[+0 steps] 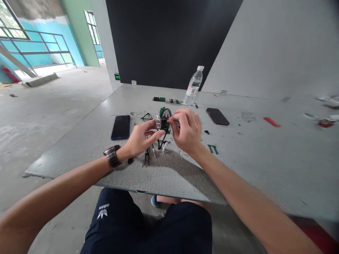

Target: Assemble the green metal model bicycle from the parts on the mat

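Both hands, left hand (140,138) and right hand (186,131), pinch a small half-built black-and-green model bicycle (163,121); loose green and black parts (212,148) lie beside it on the grey bench (265,158).

Matt grey textured board (238,169) bears a glossy dark phone (120,127), clear plastic bottle (194,86) and shiny spoked model wheel (166,114).

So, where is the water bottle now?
In the head view, the water bottle stands upright at the table's far edge, beyond both hands, behind the black phone.
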A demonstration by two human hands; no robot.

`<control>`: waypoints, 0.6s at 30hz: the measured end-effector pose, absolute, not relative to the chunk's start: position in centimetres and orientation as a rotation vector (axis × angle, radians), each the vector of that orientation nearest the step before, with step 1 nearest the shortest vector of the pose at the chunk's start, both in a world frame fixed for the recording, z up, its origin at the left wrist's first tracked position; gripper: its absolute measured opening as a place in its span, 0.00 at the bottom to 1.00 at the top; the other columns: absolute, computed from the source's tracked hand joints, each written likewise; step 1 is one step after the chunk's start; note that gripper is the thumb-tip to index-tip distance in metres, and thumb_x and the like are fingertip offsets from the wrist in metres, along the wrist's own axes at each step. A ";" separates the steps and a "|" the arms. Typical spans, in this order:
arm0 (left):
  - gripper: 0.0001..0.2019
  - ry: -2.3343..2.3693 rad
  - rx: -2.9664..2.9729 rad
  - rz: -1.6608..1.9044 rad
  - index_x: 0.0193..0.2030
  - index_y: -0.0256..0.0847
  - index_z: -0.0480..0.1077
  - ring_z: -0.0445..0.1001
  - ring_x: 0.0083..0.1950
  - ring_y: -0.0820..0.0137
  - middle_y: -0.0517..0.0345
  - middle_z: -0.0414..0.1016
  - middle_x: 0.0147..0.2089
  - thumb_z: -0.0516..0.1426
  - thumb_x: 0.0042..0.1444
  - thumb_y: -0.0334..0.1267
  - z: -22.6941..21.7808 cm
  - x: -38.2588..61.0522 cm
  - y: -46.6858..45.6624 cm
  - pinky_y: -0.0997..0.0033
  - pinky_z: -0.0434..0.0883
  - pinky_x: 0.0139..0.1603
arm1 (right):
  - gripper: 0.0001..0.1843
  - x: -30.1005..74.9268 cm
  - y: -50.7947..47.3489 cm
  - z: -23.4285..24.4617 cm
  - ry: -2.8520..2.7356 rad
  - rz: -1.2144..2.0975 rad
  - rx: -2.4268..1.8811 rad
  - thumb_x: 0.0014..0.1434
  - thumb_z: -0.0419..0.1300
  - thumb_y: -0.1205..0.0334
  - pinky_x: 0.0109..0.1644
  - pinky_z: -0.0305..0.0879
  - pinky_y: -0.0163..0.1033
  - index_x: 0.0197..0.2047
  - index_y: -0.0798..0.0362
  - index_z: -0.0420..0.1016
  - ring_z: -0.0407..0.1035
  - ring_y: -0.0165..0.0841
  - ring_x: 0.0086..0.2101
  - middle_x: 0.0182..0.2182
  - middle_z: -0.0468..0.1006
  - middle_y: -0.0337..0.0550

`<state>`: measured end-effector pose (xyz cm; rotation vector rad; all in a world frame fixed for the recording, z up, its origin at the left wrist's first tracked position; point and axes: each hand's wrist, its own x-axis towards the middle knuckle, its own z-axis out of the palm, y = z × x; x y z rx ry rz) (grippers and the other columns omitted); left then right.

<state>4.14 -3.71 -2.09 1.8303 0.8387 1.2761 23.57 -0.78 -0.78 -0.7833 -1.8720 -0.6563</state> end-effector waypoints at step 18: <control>0.24 0.809 1.815 1.294 0.57 0.37 0.72 0.80 0.52 0.62 0.45 0.81 0.54 0.66 0.57 0.44 -2.6 4.1 -3.2 0.59 0.79 0.53 | 0.07 24.0 -0.7 -0.8 -1.946 -0.821 -0.810 0.73 0.52 0.59 0.46 0.58 0.43 0.40 0.48 0.65 0.68 0.36 0.38 0.41 0.77 0.44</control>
